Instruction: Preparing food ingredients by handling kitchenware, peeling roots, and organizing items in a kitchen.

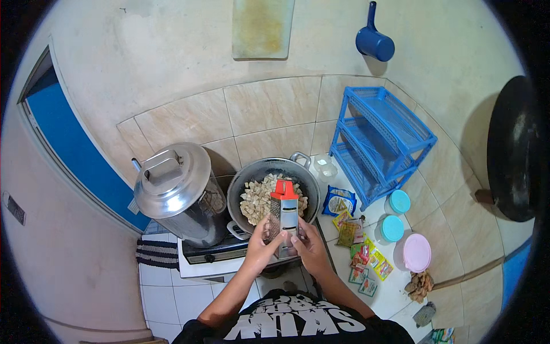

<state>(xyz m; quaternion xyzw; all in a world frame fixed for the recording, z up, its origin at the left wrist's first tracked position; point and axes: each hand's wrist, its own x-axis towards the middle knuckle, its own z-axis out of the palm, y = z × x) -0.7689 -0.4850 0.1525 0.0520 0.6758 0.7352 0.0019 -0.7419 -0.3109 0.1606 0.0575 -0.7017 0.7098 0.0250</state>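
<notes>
A metal box grater (288, 219) with a red plastic handle is held upright between both hands, in front of a large metal pot. My left hand (261, 247) grips its left side, and my right hand (312, 249) grips its right side. Behind the grater, the two-handled pot (240, 185) stands on a gas stove (223, 254) and holds many pale, cubed pieces of food (258, 200). The grater hides some of the cubes. To the pot's left, a tall lidded metal steamer pot (189, 215) also stands on the stove.
Right of the stove, the white tiled counter (389, 296) holds seasoning packets (359, 258), a blue packet (339, 201), lidded tubs (417, 253), ginger-like roots (419, 286) and a blue plastic rack (382, 137). A wok (513, 150), a blue dipper (374, 43) and a cutting board (263, 30) hang on the walls.
</notes>
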